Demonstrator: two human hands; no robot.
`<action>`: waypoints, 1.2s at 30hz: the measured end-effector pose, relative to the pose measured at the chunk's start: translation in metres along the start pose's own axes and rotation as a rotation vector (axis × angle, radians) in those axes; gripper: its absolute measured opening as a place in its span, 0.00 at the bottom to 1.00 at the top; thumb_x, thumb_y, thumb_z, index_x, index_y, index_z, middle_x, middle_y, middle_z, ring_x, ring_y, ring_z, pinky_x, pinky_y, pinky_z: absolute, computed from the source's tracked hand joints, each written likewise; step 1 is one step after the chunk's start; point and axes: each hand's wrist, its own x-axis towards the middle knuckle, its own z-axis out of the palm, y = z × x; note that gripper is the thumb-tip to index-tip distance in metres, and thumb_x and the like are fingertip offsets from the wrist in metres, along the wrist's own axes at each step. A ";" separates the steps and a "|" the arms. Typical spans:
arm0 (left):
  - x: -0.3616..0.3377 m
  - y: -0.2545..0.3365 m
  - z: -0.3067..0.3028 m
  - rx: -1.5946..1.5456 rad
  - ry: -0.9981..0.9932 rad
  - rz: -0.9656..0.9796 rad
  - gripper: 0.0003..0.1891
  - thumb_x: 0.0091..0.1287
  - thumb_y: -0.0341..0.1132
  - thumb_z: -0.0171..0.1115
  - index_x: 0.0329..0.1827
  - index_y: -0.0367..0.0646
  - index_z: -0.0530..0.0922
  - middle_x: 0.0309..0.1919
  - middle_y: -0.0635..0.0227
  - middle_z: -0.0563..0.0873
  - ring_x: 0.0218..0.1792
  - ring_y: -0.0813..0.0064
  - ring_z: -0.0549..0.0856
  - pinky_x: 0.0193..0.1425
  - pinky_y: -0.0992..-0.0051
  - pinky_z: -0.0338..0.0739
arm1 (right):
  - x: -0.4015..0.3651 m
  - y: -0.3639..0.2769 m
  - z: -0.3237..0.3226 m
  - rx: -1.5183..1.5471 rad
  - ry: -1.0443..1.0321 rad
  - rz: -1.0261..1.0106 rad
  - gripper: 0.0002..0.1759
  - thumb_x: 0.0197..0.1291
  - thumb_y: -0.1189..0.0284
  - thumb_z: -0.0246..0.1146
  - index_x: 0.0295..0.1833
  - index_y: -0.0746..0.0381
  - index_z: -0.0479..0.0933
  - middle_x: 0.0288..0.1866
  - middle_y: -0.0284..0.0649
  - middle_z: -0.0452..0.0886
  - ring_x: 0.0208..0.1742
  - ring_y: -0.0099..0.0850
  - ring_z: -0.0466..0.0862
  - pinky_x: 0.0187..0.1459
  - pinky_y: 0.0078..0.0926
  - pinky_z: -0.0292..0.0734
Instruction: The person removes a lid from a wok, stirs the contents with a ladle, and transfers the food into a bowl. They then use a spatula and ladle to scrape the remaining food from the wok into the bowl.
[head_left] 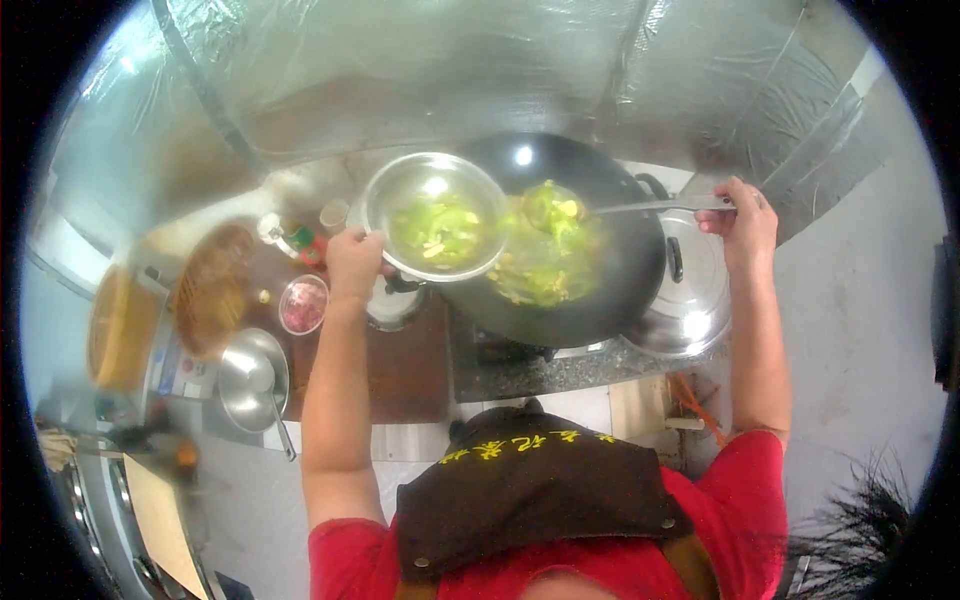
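Note:
My left hand point(354, 262) grips the rim of a round metal bowl point(436, 215) that holds green vegetables, tilted at the left edge of a black wok point(620, 270). My right hand point(742, 217) is closed on the long metal handle of a ladle point(655, 207). The ladle's head lies among the green vegetables point(548, 250) piled in the wok. The wok sits on a burner set in a speckled stone counter.
A domed metal lid point(690, 290) lies right of the wok. Left of it are a small bowl of red chopped food point(303, 305), seasoning jars point(300, 240), an empty metal bowl with a spoon point(252, 380) and a round woven tray point(210, 290). Foil lines the wall behind.

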 end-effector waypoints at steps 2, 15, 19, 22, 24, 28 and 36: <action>-0.001 0.000 0.009 0.003 -0.022 0.002 0.10 0.54 0.30 0.56 0.28 0.28 0.79 0.18 0.62 0.81 0.14 0.77 0.79 0.16 0.79 0.73 | -0.006 -0.012 0.010 0.001 -0.019 -0.017 0.17 0.63 0.66 0.56 0.42 0.74 0.72 0.35 0.48 0.77 0.23 0.36 0.82 0.23 0.26 0.79; -0.010 -0.006 0.020 -0.086 -0.091 -0.072 0.07 0.54 0.29 0.56 0.24 0.32 0.78 0.17 0.65 0.80 0.12 0.79 0.78 0.14 0.80 0.70 | -0.068 0.038 0.020 -0.127 -0.169 -0.481 0.11 0.69 0.72 0.52 0.44 0.70 0.74 0.43 0.47 0.82 0.32 0.31 0.84 0.34 0.24 0.81; -0.011 -0.007 0.016 -0.111 -0.061 -0.068 0.07 0.54 0.28 0.56 0.26 0.31 0.79 0.18 0.66 0.81 0.13 0.79 0.79 0.15 0.80 0.70 | -0.060 0.073 0.000 -0.035 -0.009 -0.116 0.13 0.68 0.68 0.53 0.42 0.70 0.71 0.39 0.50 0.81 0.25 0.32 0.83 0.26 0.26 0.80; -0.007 -0.007 0.013 -0.083 -0.046 -0.073 0.08 0.54 0.28 0.55 0.27 0.30 0.80 0.19 0.65 0.81 0.14 0.79 0.79 0.15 0.81 0.72 | -0.058 0.076 -0.008 0.092 0.047 0.064 0.16 0.67 0.65 0.54 0.42 0.70 0.70 0.36 0.52 0.81 0.22 0.33 0.81 0.23 0.27 0.79; -0.010 -0.001 0.013 -0.124 -0.018 -0.045 0.08 0.54 0.27 0.55 0.28 0.30 0.80 0.19 0.65 0.82 0.14 0.79 0.79 0.16 0.81 0.72 | -0.055 0.066 -0.014 0.092 0.045 0.054 0.17 0.66 0.63 0.55 0.42 0.70 0.70 0.34 0.51 0.80 0.20 0.34 0.80 0.21 0.27 0.78; -0.011 0.004 0.011 -0.166 0.001 -0.068 0.08 0.54 0.27 0.55 0.29 0.30 0.80 0.19 0.65 0.82 0.15 0.79 0.79 0.17 0.81 0.74 | -0.047 0.039 -0.022 0.055 0.090 -0.043 0.16 0.66 0.64 0.55 0.40 0.70 0.70 0.34 0.50 0.79 0.21 0.36 0.81 0.20 0.28 0.78; -0.004 -0.009 0.003 -0.074 -0.026 -0.065 0.07 0.53 0.27 0.55 0.28 0.31 0.80 0.21 0.65 0.82 0.16 0.80 0.79 0.17 0.81 0.74 | -0.083 0.018 0.021 -0.114 -0.358 -0.338 0.12 0.68 0.71 0.54 0.44 0.70 0.75 0.45 0.51 0.81 0.34 0.37 0.84 0.36 0.30 0.82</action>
